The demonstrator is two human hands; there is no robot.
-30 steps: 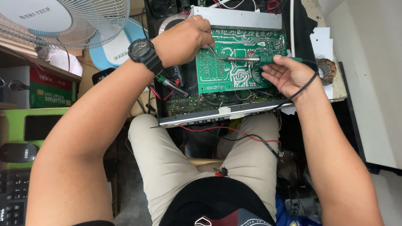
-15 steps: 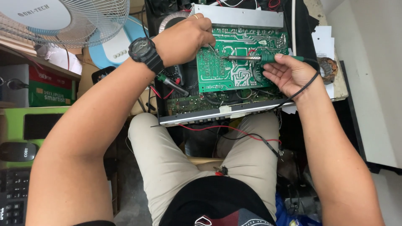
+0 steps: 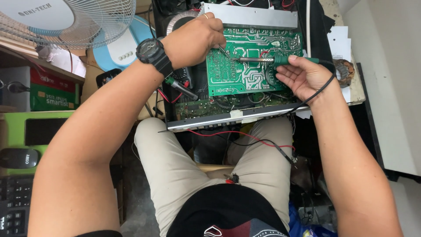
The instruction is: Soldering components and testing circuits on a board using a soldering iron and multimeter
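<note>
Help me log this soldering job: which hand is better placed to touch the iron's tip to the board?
Right. The right hand already holds the iron by its green handle, tip on the board. The left hand only pinches something thin beside the tip.

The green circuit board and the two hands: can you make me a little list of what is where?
board: green circuit board, solder side up, inside an open metal chassis
right hand: holds a green-handled soldering iron, tip on the board
left hand: pinches a thin wire at the iron's tip
wrist: black watch
nearby: white fan, red and black leads over the lap
</note>
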